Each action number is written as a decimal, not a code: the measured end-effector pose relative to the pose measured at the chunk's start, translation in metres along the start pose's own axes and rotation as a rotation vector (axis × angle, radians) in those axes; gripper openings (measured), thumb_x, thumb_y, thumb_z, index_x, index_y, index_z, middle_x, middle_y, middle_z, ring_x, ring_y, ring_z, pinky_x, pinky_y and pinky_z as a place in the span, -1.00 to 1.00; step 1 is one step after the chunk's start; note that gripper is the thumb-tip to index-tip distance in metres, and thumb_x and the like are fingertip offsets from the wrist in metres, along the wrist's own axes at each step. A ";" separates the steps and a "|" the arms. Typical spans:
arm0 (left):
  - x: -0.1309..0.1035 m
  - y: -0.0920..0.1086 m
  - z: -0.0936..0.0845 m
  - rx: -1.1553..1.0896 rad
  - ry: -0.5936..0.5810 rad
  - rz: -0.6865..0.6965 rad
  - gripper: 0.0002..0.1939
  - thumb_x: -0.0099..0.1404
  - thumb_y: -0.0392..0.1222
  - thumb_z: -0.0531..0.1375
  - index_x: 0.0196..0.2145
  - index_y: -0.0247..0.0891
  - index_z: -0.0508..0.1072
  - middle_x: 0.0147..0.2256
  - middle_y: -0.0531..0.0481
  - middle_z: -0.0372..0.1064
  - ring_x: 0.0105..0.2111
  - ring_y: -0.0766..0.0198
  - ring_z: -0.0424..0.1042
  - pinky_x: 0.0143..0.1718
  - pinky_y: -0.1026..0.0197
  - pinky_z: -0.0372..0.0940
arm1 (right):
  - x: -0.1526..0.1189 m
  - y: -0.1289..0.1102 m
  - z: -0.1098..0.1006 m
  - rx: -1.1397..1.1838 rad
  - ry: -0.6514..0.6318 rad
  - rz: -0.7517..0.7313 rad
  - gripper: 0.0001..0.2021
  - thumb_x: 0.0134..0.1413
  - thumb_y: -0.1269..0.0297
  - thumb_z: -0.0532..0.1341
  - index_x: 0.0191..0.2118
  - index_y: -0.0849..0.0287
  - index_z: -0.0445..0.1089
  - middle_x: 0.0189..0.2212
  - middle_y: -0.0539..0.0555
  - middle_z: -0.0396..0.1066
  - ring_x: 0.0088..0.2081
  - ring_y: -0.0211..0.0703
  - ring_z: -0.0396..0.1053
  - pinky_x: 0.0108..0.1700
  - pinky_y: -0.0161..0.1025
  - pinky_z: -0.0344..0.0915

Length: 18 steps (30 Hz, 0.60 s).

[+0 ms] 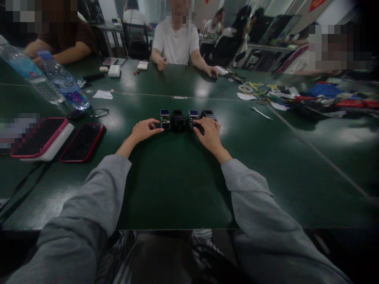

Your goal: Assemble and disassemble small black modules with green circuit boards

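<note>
Small electronic devices stand in a row in front of me. My left hand (145,130) is at the left end, thumb and index finger against a small circuit board with a screen (165,114). Beside that stands a small black boxy device (178,120). Another board with a bluish screen (193,114) follows to its right. My right hand (209,132) curls around the near side of the rightmost small black device (209,114), its thumb close to the second screen board. The fingers partly hide the two end devices.
Two phones (84,142) (44,136) and plastic bottles (66,83) are on the left. A wrench (262,113) lies to the right, before a heap of cables (296,96). Across the green table (177,181) a person in a white T-shirt (177,41) has a hand on a mouse.
</note>
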State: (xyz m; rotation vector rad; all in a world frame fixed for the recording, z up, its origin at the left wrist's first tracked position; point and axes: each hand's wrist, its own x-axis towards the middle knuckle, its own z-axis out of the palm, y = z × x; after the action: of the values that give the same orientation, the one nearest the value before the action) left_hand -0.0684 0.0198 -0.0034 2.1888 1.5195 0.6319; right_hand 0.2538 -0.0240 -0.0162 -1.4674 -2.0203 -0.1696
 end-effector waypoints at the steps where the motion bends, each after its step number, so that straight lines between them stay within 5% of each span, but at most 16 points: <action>1: 0.000 0.000 0.000 0.000 0.000 -0.002 -0.42 0.27 0.24 0.28 0.11 -0.15 0.50 -0.20 -0.05 0.55 -0.29 0.19 0.45 -0.30 0.16 0.25 | 0.000 0.000 -0.001 0.002 0.001 0.003 -0.70 0.39 0.20 0.07 0.13 0.02 0.40 0.11 0.11 0.47 0.29 0.07 0.25 0.30 0.13 0.02; 10: -0.001 0.000 0.001 -0.020 0.005 0.016 -0.44 0.27 0.23 0.28 0.09 -0.14 0.51 -0.22 -0.04 0.55 -0.31 0.20 0.45 -0.29 0.16 0.25 | 0.003 0.024 -0.001 -0.056 0.232 0.291 -0.61 0.41 0.24 -0.06 0.14 0.05 0.43 0.12 0.20 0.40 0.20 0.14 0.27 0.20 0.17 0.20; 18: 0.001 -0.002 0.002 0.007 0.004 0.010 -0.43 0.27 0.26 0.27 0.10 -0.14 0.51 -0.21 -0.04 0.56 -0.30 0.18 0.46 -0.29 0.14 0.25 | 0.002 0.039 0.007 0.028 0.155 0.326 -0.58 0.30 0.17 0.15 0.20 0.19 0.37 0.11 0.31 0.35 0.14 0.13 0.35 0.19 0.10 0.33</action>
State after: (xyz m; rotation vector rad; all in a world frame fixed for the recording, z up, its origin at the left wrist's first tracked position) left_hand -0.0685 0.0216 -0.0058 2.2025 1.5160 0.6356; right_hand 0.2853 -0.0052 -0.0303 -1.6862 -1.6304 -0.1140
